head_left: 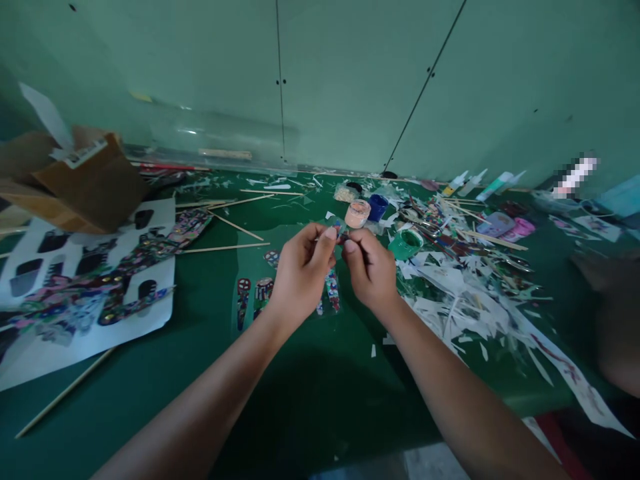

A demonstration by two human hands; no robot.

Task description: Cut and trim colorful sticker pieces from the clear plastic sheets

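My left hand (306,270) and my right hand (373,270) meet over the middle of the table, fingertips pinched close together. Between them is a small colourful patterned cutout (340,229), mostly hidden by the fingers. Under my hands lies a clear plastic sheet (250,250) bearing several patterned cutouts (243,300), some covered by my left hand. Just beyond the hands stand an open jar of peach paint (358,212) and a jar of blue paint (378,207). A jar of green paint (406,243) is right of my right hand.
White paper scraps (450,300) and a heap of brushes and tools (430,223) cover the right side. Several glue bottles (495,187) lean at the back. Left are a cardboard box (95,187), a printed sheet (155,313) and wooden sticks (67,393). Another person's arm (617,313) rests far right.
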